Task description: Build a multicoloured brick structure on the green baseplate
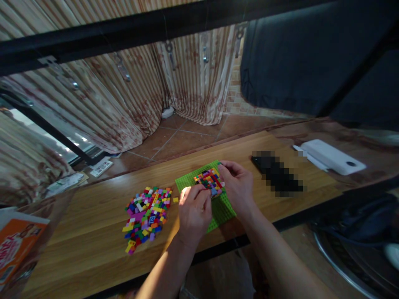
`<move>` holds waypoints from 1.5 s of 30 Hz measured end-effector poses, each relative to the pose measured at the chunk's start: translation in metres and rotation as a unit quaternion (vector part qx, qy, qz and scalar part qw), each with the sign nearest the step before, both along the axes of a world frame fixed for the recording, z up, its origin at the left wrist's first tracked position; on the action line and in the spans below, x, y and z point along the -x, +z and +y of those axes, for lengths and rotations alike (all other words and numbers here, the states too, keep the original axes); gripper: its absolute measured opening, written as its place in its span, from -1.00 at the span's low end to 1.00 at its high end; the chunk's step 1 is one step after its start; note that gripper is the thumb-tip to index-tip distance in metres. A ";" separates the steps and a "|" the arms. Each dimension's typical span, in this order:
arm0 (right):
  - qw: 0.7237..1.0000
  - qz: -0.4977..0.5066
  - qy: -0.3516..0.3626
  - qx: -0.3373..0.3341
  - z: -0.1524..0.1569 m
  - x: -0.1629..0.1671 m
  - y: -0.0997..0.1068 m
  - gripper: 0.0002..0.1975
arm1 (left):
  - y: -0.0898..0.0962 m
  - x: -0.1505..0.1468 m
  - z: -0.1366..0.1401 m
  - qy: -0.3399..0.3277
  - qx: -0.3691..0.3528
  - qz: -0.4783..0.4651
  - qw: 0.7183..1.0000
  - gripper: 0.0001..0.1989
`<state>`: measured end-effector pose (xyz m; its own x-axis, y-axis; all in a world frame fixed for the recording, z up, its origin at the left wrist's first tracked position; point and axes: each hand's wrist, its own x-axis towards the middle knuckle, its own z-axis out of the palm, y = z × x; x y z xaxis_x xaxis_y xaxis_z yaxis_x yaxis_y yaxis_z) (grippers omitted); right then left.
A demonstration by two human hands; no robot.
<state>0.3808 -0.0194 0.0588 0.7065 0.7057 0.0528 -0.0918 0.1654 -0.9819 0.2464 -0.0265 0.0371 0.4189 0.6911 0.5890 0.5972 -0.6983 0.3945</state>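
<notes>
Brick panel [209,179], judged light and stiff, best edge-held, is flanked by curled left hand [195,209] and right hand [239,186], grips indiscernible.

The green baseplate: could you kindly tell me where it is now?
The green baseplate lies below centre in the head view, on the wooden table, between the loose bricks at left and the black object at right.

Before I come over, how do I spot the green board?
Find the long wooden table, then the loose pile of bricks on it. Just right of that pile, by the left hand and the right hand, lies the green board. It's the only flat green sheet there, with a patch of colourful bricks on it.
</notes>
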 end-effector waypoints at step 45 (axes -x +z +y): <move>0.954 -0.275 0.120 -0.015 -0.012 0.008 0.001 -0.82 | 0.013 -0.007 0.040 0.056 0.344 -0.366 0.863 -0.80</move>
